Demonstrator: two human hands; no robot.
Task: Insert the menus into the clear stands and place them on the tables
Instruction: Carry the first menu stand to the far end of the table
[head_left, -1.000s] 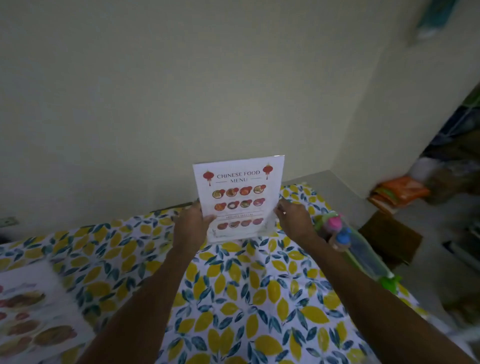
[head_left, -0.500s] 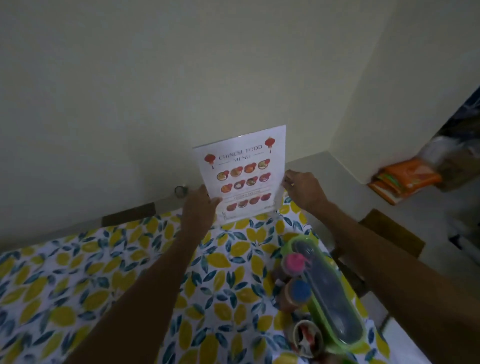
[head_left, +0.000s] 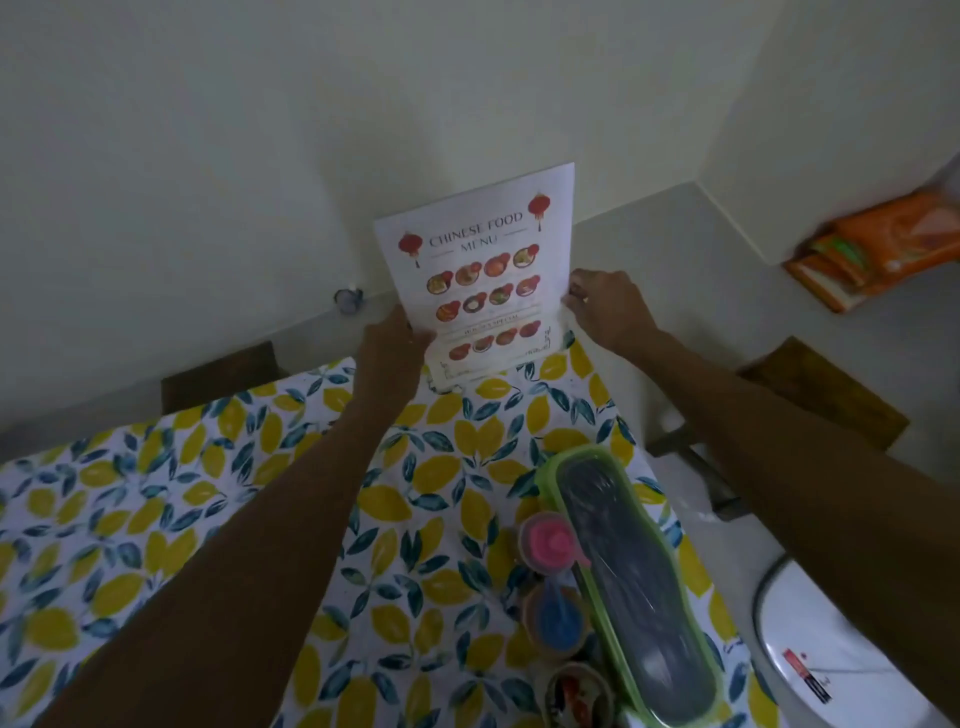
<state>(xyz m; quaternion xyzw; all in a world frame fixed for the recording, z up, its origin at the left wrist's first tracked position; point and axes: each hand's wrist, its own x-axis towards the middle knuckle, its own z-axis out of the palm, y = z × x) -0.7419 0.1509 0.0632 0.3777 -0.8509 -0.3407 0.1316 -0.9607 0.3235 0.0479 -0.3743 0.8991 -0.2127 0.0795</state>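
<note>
The left hand (head_left: 389, 345) grips the lower left edge of the menu (head_left: 480, 270), thumb across the front. The right hand (head_left: 605, 306) pinches the right edge a little higher up. Holding both side edges likely keeps the sheet square and upright while its foot is settled. The menu sits in a clear stand (head_left: 457, 375) whose base rests at the far edge of the table (head_left: 208, 519), on the lemon-print cloth close to the wall (head_left: 260, 156). That spot probably leaves the middle free for diners. Nearer the person, well apart from the stand, a green-rimmed container (head_left: 636, 577) lies beside small jars with pink (head_left: 550, 543) and blue (head_left: 556, 618) lids. Neither hand has let go yet.
</note>
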